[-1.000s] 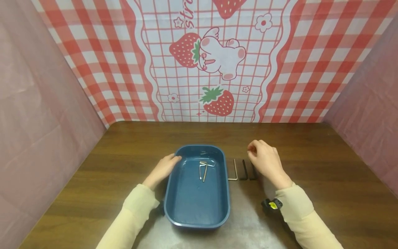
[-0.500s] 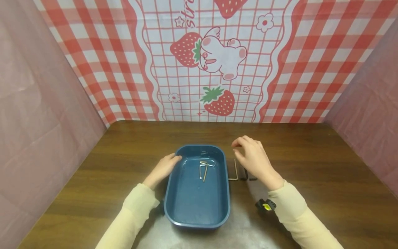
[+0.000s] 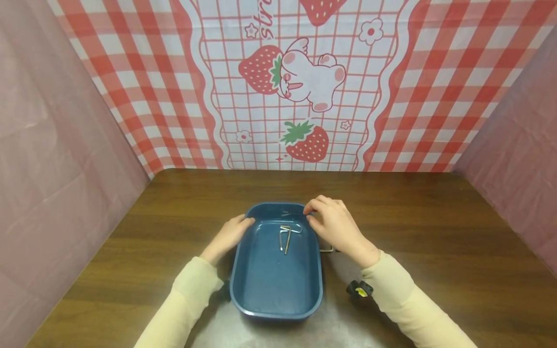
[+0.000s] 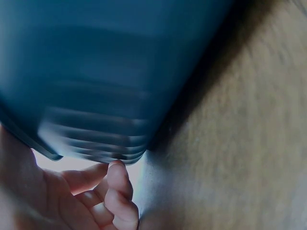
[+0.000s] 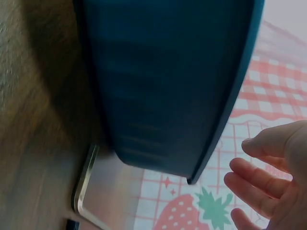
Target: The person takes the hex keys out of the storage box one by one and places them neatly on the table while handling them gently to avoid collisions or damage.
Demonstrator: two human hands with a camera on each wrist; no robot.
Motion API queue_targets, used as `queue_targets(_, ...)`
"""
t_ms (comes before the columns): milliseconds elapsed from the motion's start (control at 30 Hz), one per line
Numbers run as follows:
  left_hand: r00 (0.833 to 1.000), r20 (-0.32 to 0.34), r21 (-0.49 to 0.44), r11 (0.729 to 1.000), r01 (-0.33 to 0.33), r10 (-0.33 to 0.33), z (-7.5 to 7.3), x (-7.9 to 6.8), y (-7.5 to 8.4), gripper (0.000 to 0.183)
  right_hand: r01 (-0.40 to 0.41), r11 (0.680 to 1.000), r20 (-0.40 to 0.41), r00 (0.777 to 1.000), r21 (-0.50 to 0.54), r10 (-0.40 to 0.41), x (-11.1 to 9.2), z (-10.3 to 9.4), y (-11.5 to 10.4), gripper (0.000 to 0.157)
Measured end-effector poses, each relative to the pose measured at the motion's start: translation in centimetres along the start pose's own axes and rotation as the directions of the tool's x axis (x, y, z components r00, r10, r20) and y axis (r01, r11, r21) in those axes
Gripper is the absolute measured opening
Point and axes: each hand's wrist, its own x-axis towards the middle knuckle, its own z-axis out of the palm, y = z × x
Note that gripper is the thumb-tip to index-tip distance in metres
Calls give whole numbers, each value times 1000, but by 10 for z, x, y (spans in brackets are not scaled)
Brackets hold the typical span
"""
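- Left hand (image 3: 228, 237): clamped on the left wall of the blue bin (image 3: 278, 290).
- Right hand (image 3: 336, 228): near the bin's right rim, fingers apart.
- Metal hex keys (image 3: 287, 240): inside the bin.
- Another key (image 5: 83, 182): right of the bin.

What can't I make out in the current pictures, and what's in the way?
Pale L-shaped key: head view, mostly hidden by the right hand; right wrist view, cut by the bottom edge.
Black piece: right wrist view, cut off by the bottom edge.
Metal pieces in the blue tray: head view, any markings too small.
Cloth lettering: head view, cut by the top edge.
Tray's inside: left wrist view, hidden by its outer wall.
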Motion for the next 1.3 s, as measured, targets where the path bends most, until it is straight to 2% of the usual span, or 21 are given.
queue_targets(533, 1000, -5, -5, 1000, -1, 1, 0, 0, 0, 49, 44, 999, 74, 996, -14, -42, 0, 10, -9, 15)
queue_targets(800, 1000, -7, -3, 1000, 0, 0, 0, -1, 1, 50, 90, 994, 141, 987, -63, -81, 1, 18, -10, 17)
queue_targets(1033, 1000, -9, -2, 1000, 3, -3, 0, -1, 3, 51, 154, 984, 205, 970, -95, -132, -1, 25, -11, 17)
queue_targets(1300, 1000, -7, -4, 1000, 4, -4, 0, -2, 3, 50, 232, 963, 316, 932, -135, -180, -1, 30, -14, 24)
